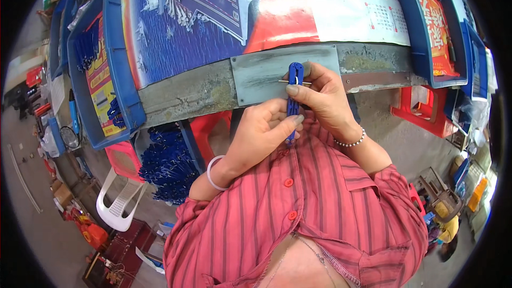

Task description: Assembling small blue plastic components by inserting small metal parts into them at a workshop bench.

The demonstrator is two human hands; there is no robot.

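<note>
A slim, long blue piece [295, 69] with a rounded top stands roughly upright between my hands, in front of my chest. A thin metal pin [285, 81] sticks out crosswise near its upper end. My left hand [258, 133] is closed around the lower part, fingers and thumb pressed to it. My right hand [329, 101] pinches the upper part beside the pin, thumb in front. Fingers cover some of the piece's middle. Just beyond lies a grey metal plate [253, 77], fixed at the bench edge and darkly smudged.
Blue trays stand at the left [114, 58] and right [421, 32] of the bench. Printed posters [213, 37] cover its top. Below left lies a heap of blue pieces [168, 162], near a white chair [114, 208]. A red stool [426, 117] is at right; a person in yellow [449, 229] is farther off.
</note>
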